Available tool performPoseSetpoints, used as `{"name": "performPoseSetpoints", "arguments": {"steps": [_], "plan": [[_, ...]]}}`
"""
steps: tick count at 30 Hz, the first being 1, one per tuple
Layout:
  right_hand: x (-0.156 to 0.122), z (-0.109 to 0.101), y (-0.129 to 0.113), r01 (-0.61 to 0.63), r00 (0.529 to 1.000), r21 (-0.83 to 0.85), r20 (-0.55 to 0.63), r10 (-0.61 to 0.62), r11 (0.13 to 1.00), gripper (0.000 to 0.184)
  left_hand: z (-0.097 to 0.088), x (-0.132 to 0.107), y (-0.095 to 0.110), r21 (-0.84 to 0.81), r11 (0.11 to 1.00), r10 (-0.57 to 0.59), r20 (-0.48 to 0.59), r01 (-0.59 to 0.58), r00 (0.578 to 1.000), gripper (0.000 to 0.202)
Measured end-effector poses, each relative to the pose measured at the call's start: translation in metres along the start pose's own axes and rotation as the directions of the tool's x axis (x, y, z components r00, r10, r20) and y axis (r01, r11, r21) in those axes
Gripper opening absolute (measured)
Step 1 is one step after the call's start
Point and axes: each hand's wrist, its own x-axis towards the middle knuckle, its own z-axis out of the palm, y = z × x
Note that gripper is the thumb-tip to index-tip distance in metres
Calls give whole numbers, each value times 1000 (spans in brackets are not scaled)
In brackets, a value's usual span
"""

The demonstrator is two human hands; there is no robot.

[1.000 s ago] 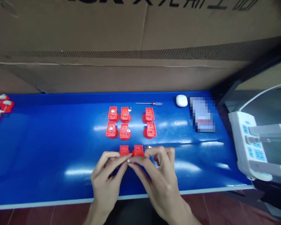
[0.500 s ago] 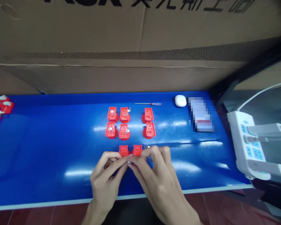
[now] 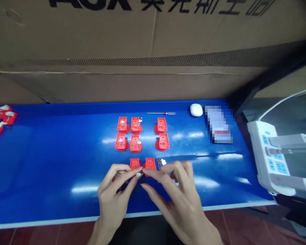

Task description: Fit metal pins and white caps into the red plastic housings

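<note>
Between thumb and forefinger, my left hand [image 3: 116, 192] pinches a small white part [image 3: 138, 175]. My right hand [image 3: 177, 194] is beside it with thumb and forefinger apart; the forefinger tip is close to the white part, and I cannot tell if they touch. Just beyond the fingers are two red plastic housings, one on the left [image 3: 135, 163] and one on the right [image 3: 150, 163]. A few small metal and white pieces [image 3: 161, 162] lie by my right knuckles, partly hidden by the hand.
Farther back, several red housings [image 3: 135, 143] stand in rows, some with small white-and-metal parts inside. Behind them lies a screwdriver [image 3: 165, 113]. A white rounded case [image 3: 196, 110] and a blurred-out flat object [image 3: 218, 126] are at right. Red-and-white pieces [image 3: 2, 119] are piled far left.
My right thumb and forefinger have spread apart and drawn slightly right, uncovering the white part in my left fingers. More of the small pieces by the right hand shows.
</note>
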Motion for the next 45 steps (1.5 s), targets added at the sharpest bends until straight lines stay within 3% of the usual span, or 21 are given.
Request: {"name": "performPoseSetpoints", "arguments": {"steps": [5, 9, 13, 18, 32, 37, 41, 43, 45], "plan": [[-10, -16, 28, -77, 985, 47, -153, 83, 996, 33, -3, 2, 0, 53, 998, -22, 5, 22, 1000, 36], [-17, -14, 53, -173, 978, 68, -103, 180, 983, 24, -7, 5, -4, 54, 998, -39, 9, 38, 999, 48], [-21, -4, 66, -226, 974, 76, -1, 227, 971, 21, -9, 9, -7, 69, 995, -79, 104, 72, 991, 55], [-21, 3, 65, -171, 985, 72, 27, 169, 983, 18, -9, 14, -7, 60, 995, -93, 175, 84, 980, 61], [-34, 17, 59, -93, 996, -83, -21, 91, 992, 11, -10, 14, -8, 92, 994, -82, 170, 67, 982, 53], [-41, 17, 63, -74, 997, -98, -30, 71, 992, 12, -19, 0, -2, 86, 993, -92, 70, 86, 993, 52], [-52, 18, 63, -24, 998, -93, -56, 19, 995, 17, -21, -21, 8, 53, 998, 29, -118, -23, 993, 28], [-57, 16, 59, 4, 997, -65, -78, -9, 998, 20, -17, -28, 15, 81, 991, 118, -99, -110, 988, 31], [-60, 12, 51, 16, 997, 20, -79, -14, 1000, 24, -10, -33, 20, 104, 978, 181, -1, -180, 983, 41]]}}
